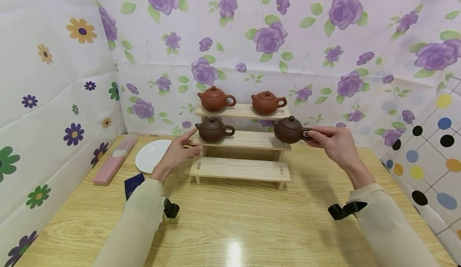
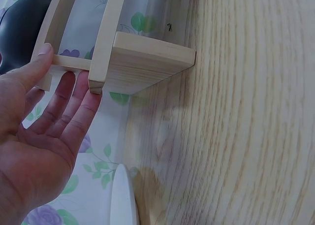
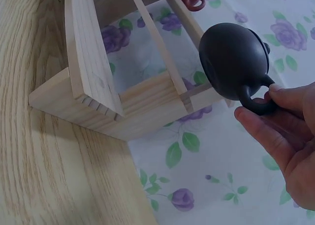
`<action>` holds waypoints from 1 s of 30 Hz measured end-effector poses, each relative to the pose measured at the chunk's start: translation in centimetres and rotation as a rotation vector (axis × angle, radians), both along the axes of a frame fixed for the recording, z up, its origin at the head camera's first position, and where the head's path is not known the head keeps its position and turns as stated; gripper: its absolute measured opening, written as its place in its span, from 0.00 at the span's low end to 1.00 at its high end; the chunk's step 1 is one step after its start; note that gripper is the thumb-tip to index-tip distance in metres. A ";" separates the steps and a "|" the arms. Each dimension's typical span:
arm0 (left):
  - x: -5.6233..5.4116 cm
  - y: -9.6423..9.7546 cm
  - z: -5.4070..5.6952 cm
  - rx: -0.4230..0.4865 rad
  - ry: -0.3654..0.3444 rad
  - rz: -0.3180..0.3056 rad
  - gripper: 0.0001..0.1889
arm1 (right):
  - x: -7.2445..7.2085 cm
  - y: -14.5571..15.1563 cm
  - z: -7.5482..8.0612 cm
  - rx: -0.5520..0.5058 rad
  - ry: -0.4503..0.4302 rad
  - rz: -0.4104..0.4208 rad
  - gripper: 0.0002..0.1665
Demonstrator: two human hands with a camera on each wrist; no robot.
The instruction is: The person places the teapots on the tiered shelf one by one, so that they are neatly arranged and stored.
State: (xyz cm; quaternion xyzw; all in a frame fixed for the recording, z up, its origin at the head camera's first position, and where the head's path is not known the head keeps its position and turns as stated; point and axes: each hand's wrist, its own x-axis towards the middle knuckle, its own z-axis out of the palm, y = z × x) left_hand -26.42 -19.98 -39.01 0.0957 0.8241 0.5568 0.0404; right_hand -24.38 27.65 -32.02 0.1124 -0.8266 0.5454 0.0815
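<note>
My right hand point(image 1: 336, 143) pinches the handle of a dark brown teapot point(image 1: 289, 131) between thumb and fingers. That teapot is at the right end of the middle step of a three-step wooden display stand point(image 1: 239, 169); in the right wrist view it looks slightly tilted, and I cannot tell whether its base touches the step. My left hand point(image 1: 179, 151) is at the stand's left end, its fingers lightly bent and touching the wood point(image 2: 96, 77). Close to those fingers, another dark brown teapot point(image 1: 211, 131) stands on the middle step.
Two reddish-brown teapots point(image 1: 213, 100) point(image 1: 267, 103) stand on the top step. Left of the stand lie a white plate point(image 1: 151, 155), a long pink case point(image 1: 114, 161) and a dark blue packet point(image 1: 132, 183). Flowered cloth point(image 1: 230, 51) hangs behind the wooden table point(image 1: 230, 219).
</note>
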 end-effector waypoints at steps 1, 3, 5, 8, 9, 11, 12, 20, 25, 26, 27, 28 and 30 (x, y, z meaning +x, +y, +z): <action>0.0 0.0 0.0 -0.002 -0.001 0.001 0.41 | -0.1 -0.2 0.0 -0.004 -0.002 0.007 0.20; 0.0 0.0 0.0 -0.006 -0.003 0.004 0.41 | -0.3 -0.5 0.0 -0.013 -0.004 0.026 0.20; 0.0 0.0 0.0 -0.008 -0.005 0.006 0.41 | -0.5 -0.8 0.0 -0.019 -0.005 0.038 0.20; 0.0 0.0 0.0 -0.007 -0.006 0.007 0.41 | -0.7 -1.3 -0.1 -0.027 -0.014 0.045 0.20; 0.0 0.0 0.0 -0.005 -0.007 0.007 0.41 | -0.8 -1.5 -0.2 -0.027 -0.019 0.046 0.20; 0.0 0.0 -0.1 -0.002 -0.007 0.006 0.41 | -1.1 -1.7 -0.3 -0.035 -0.027 0.052 0.20; 0.0 0.0 -0.1 0.000 -0.006 0.005 0.41 | -1.2 -1.8 -0.4 -0.036 -0.031 0.056 0.21; 0.0 0.1 -0.2 0.008 -0.001 0.002 0.41 | -1.9 -2.6 -0.8 -0.059 -0.049 0.074 0.20; 0.1 0.1 -0.1 0.009 -0.008 0.006 0.41 | -2.3 -3.0 -0.9 -0.042 -0.050 0.080 0.20; 0.1 0.1 0.0 0.008 -0.009 0.007 0.41 | -2.4 -3.1 -1.0 -0.036 -0.049 0.083 0.20; 0.1 0.1 0.0 0.009 -0.010 0.009 0.41 | -2.5 -3.2 -1.0 -0.034 -0.049 0.083 0.20; 0.1 0.1 0.0 0.009 -0.012 0.009 0.41 | -2.6 -3.3 -1.0 -0.030 -0.048 0.085 0.19; 0.1 0.1 0.0 0.009 -0.012 0.008 0.41 | -2.7 -3.4 -1.0 -0.025 -0.048 0.088 0.19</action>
